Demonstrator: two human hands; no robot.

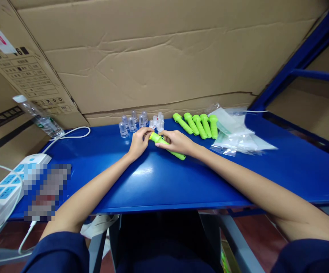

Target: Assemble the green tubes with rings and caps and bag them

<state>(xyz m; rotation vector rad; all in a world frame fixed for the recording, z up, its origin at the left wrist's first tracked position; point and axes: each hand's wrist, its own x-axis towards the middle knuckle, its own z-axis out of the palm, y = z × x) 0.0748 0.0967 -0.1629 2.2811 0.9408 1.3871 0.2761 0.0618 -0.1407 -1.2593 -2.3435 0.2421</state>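
Note:
A lime-green flashlight-shaped piece (177, 154) lies slantwise between my hands, just over the blue table. My right hand (177, 141) is closed around its body, thumb along the near side. At its upper left end, the fingers of my left hand (139, 143) pinch around a yellow ring (151, 135). Whether that hand also holds a smaller part cannot be made out. Beyond my left hand stand several clear plastic caps (132, 124), some with whitish insides (160, 123). Several similar green flashlight-shaped pieces (199, 126) lie side by side, behind and right of my right hand.
Clear plastic bags (235, 132) are piled on the blue table (141, 189), right of the green pieces. At left are a water bottle (43, 119), a white power strip (3, 189) with cables and a pixelated object (49, 191). Cardboard (164, 57) walls the back; a blue frame (292, 72) rises at right.

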